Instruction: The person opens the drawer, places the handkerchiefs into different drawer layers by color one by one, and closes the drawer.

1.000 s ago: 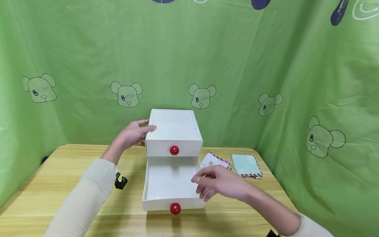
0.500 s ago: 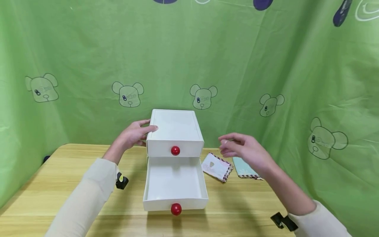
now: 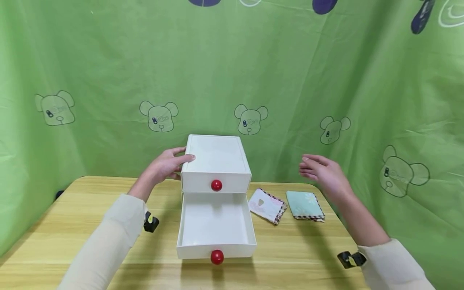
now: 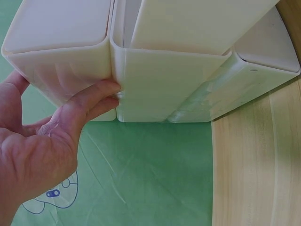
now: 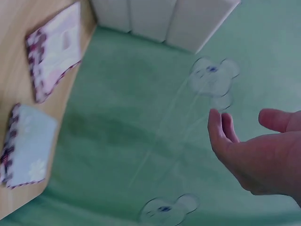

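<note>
A white drawer cabinet (image 3: 217, 153) with red ball knobs stands on the table. Its top drawer is closed, while the drawer below (image 3: 217, 219) is pulled out and holds nothing. The left wrist view also shows a third, lowest tier (image 4: 254, 70). My left hand (image 3: 166, 164) rests on the cabinet's left side, thumb over the top edge, fingers fairly straight against the side wall. In the air at the right, my right hand (image 3: 326, 175) holds nothing, fingers loosely bent. Beyond and below it lie a folded pale pink-and-white cloth (image 3: 267, 205) and a folded light blue cloth (image 3: 305, 204), both with checked edges.
The wooden table (image 3: 101, 217) ends close to a green curtain (image 3: 203, 64) printed with bear heads, which hangs behind and along both sides. The pink-and-white cloth lies right beside the cabinet.
My right hand has moved away from the pulled-out drawer, up and to the right, past the cloths. My left hand has stayed on the cabinet, and the drawer remains out.
</note>
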The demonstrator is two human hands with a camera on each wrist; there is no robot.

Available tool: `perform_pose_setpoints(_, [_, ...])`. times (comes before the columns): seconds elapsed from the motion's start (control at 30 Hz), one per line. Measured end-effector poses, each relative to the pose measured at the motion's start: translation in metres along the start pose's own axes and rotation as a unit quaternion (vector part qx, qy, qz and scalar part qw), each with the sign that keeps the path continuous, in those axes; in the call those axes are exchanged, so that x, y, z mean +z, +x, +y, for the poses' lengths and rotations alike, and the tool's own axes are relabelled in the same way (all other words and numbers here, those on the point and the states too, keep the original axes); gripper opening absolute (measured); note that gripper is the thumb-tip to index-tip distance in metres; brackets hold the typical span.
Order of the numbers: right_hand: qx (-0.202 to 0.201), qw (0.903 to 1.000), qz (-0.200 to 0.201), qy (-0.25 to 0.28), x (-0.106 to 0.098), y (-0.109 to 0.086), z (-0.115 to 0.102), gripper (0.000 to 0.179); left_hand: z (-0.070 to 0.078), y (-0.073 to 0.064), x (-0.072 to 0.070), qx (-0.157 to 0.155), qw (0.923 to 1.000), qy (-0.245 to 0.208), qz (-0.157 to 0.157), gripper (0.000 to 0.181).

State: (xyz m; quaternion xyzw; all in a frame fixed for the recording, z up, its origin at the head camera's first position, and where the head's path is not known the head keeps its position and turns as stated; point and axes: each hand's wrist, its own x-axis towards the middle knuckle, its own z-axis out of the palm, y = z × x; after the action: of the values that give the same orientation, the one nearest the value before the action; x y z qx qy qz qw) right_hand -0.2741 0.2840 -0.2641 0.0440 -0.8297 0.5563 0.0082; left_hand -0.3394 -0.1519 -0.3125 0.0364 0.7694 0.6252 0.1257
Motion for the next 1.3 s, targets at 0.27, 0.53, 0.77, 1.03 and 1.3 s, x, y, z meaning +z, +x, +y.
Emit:
perform_pose_setpoints(0.27, [0.037,0.9991,0.021,-0.004,-0.023,0.017,0.040,0.074,0.001,-0.001,0.000,0.000,1.0000,-0.005,0.003,0.084])
perform_pose_setpoints(0.53, [0.069,0.9971,-0.008,-0.031,-0.036,0.030,0.084,0.072,-0.001,0.001,-0.001,0.001,1.0000,-0.001,0.000,0.086])
perform_pose_setpoints(0.77, [0.107,0.9936,0.033,-0.016,-0.042,0.036,0.121,0.066,-0.002,0.002,-0.001,0.004,1.0000,-0.004,0.000,0.088])
perform_pose_setpoints(1.03, [0.142,0.9873,0.055,-0.044,-0.051,0.040,0.154,0.062,-0.002,0.003,-0.001,0.006,1.0000,-0.002,0.001,0.087])
perform_pose_setpoints(1.3, [0.185,0.9747,0.105,-0.070,-0.055,0.043,0.186,0.062,-0.003,0.003,-0.002,0.003,1.0000,-0.005,0.004,0.086])
